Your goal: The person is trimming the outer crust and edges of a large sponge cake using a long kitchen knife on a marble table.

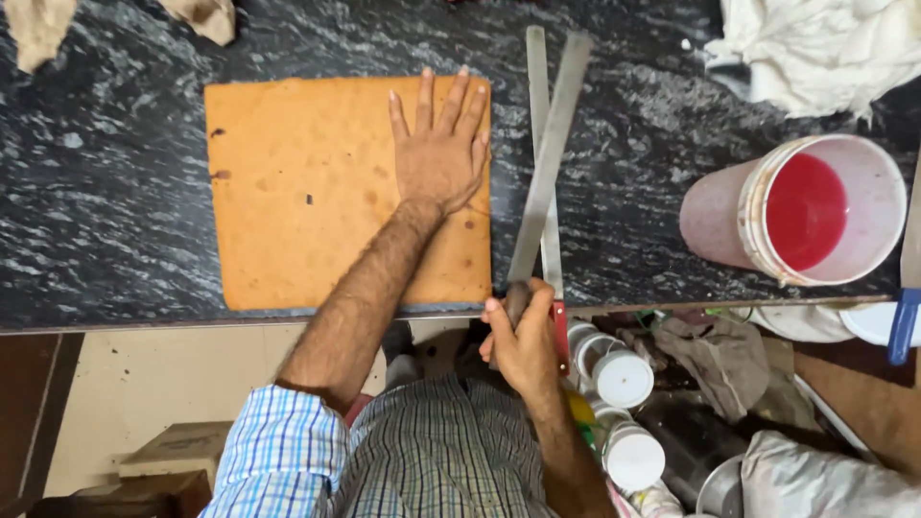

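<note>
Surface point(115, 192) of dark speckled stone spans the upper view, its front edge running across the middle of the frame. Square sponge cake slab point(307, 192), flat and thin, lies on it near that front edge. Its top is golden-orange, with a few small dark specks and a slightly ragged left edge.

Left hand point(439, 153) rests palm-down on the slab's upper right portion, fully open, fingers spread and pointing away from the person; it grips nothing, only presses flat on the cake. The forearm crosses the slab's lower right corner.

Right hand point(523, 336) sits at the surface's front edge, just beside the slab's lower right corner, closed around the handle of a long knife point(552, 153). The blade runs away from the person, just off the slab's right edge, leaning slightly rightward. A steel ruler point(539, 86) lies under it, nearly parallel to the cake's right side, close to the edge; whether it touches the cake cannot be told.

Plastic bucket point(796, 206), tipped toward the camera with red liquid inside, stands well apart at right. White crumpled cloth point(825, 48) lies behind it. Several white lidded jars point(624, 379) sit below the surface edge, near the right wrist.
</note>
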